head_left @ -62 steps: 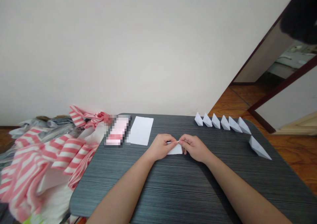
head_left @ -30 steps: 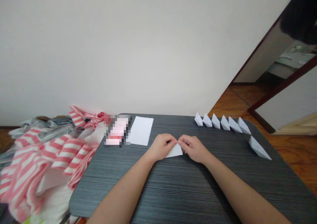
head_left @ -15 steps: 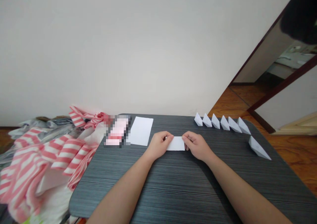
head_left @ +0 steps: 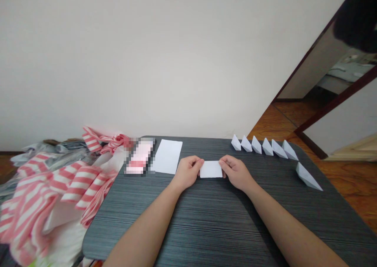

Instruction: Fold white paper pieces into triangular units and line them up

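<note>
A small white rectangle of paper (head_left: 211,169), apparently folded, is stretched between my two hands above the dark table. My left hand (head_left: 188,172) pinches its left edge between thumb and fingers. On the opposite edge, my right hand (head_left: 235,172) grips the paper in the same way. Some fingertips are hidden behind the sheet. Left of my left hand lies a larger flat white sheet of paper (head_left: 168,157). Several folded white paper boats (head_left: 256,145) stand in a row at the back right, and one more paper boat (head_left: 308,177) sits nearer, beyond my right hand.
The dark wood-grained table (head_left: 203,227) stands against a pale wall (head_left: 176,62). A pixelated phone-like object (head_left: 140,157) lies at its back left. Red-and-white striped cloth (head_left: 76,182) is heaped beside the left edge. Wooden floor (head_left: 271,119) and a doorway are at right.
The paper has shifted slightly right and up between my hands, and more of it shows. My right thumb now lies over its upper right corner. The boats and the larger sheet have not moved.
</note>
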### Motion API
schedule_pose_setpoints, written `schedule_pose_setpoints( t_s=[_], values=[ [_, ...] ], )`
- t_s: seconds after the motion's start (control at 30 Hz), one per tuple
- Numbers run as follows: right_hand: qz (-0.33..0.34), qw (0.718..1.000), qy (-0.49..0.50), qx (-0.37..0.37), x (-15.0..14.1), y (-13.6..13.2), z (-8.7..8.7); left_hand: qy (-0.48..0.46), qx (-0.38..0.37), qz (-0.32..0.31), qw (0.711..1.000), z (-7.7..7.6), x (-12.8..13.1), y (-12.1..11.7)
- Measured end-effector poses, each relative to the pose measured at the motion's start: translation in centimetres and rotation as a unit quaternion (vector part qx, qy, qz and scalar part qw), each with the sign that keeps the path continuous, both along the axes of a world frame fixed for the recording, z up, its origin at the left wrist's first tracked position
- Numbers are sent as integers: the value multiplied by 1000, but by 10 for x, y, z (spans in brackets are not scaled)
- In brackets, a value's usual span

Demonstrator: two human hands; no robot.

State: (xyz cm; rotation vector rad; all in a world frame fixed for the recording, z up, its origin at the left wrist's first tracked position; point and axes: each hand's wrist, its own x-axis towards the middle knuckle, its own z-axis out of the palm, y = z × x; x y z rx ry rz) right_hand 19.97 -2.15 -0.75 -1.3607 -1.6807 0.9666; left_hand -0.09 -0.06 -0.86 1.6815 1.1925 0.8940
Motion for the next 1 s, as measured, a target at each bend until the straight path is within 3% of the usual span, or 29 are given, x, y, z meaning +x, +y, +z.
schedule_pose_setpoints(
  t_s=[0.43,0.6,0.77,1.0],
  values=[
    [-8,1000,-11,-3,0,-1,0,6,21,-33,999,3,2,-1],
    [44,998,25,-47,-1,-1,-1,4,21,-12,1000,3,0,0],
    [70,995,48,-54,-2,-2,-2,-40,-12,-13,999,2,-2,2],
    [49,995,69,-48,-7,-6,0,-146,-103,-80,981,3,-1,-1]
  ],
)
